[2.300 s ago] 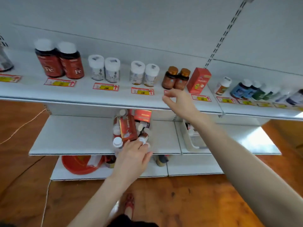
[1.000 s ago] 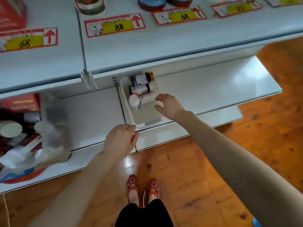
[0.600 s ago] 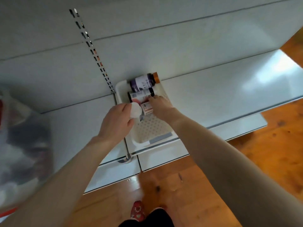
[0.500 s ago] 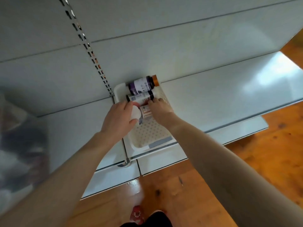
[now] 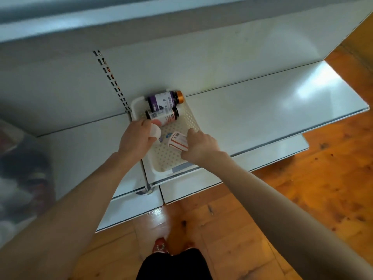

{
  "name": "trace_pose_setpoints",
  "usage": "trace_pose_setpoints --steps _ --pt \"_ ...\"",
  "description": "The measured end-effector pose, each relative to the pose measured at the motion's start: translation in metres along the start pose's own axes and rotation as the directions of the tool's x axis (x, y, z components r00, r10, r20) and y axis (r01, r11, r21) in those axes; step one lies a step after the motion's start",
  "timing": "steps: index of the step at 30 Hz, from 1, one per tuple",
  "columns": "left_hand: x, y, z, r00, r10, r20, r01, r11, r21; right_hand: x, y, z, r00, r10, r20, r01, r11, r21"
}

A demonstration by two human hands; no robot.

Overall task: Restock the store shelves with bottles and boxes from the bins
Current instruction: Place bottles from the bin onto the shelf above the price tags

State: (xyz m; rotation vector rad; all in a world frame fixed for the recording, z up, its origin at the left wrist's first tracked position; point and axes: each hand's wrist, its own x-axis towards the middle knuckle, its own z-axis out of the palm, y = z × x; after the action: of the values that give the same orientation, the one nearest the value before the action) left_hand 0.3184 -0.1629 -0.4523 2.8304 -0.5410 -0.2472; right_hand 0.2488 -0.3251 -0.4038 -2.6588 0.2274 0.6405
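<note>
Your left hand (image 5: pixel 137 138) has its fingers curled round a white-capped bottle (image 5: pixel 155 130) at the left side of the white perforated bin (image 5: pixel 161 170). Only the cap shows past your thumb. Your right hand (image 5: pixel 199 146) pinches a small white-and-orange pack (image 5: pixel 177 141) over the middle of the bin. I cannot tell whether it is a carton or a squat bottle.

Both look light and stiff. The bottle is probably hard plastic with a slick label, so wrap the body below the cap rather than trusting the cap alone. If the pack is card it will dent, so hold it across its broad faces with gentle pressure.

Two more bottles lie on their sides at the back of the bin. One is a purple-labelled bottle with an orange cap (image 5: pixel 164 101). The other, just in front of it, is a dark-capped bottle (image 5: pixel 163 117). They are round and unsupported, so expect them to roll once the bin shifts.

The bin sits on a white metal shelf (image 5: pixel 262 110), pushed back to the rear panel and just right of the slotted upright (image 5: pixel 113 81). The shelf is glossy, and bottles stood on it may skate. An upper shelf (image 5: pixel 121 15) overhangs the bin, so draw your hands toward you before lifting. Below the bin are a lower shelf edge and the wooden floor (image 5: pixel 302 199). Well to the bin's left is a blurred dark-and-pale mass (image 5: pixel 20 168) I cannot identify.
</note>
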Motion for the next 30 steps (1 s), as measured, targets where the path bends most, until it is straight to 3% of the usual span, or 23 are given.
trace_pose_setpoints --steps 5,10,18,23,30 --pt "-0.058 0.026 -0.026 0.974 -0.218 -0.068 0.183 0.923 -0.34 -0.059 0.003 -0.008 0.996 0.012 -0.091 0.021 0.939 0.343" --pt "-0.133 0.055 -0.072 0.927 -0.375 -0.024 0.294 0.764 -0.574 -0.123 -0.005 -0.034 0.999 0.007 -0.051 0.019 0.874 0.485" --pt "-0.223 0.076 -0.157 0.891 -0.45 -0.064 0.301 0.69 -0.658 -0.212 -0.046 -0.099 0.987 -0.161 0.008 0.11 0.709 0.697" --pt "-0.258 0.076 -0.208 0.869 -0.467 -0.166 0.249 0.7 -0.669 -0.239 -0.085 -0.135 0.976 -0.216 0.038 0.132 0.719 0.683" --pt "-0.288 0.075 -0.272 0.778 -0.525 -0.345 0.15 0.689 -0.709 -0.254 -0.128 -0.187 0.893 -0.446 -0.064 0.403 0.727 0.556"
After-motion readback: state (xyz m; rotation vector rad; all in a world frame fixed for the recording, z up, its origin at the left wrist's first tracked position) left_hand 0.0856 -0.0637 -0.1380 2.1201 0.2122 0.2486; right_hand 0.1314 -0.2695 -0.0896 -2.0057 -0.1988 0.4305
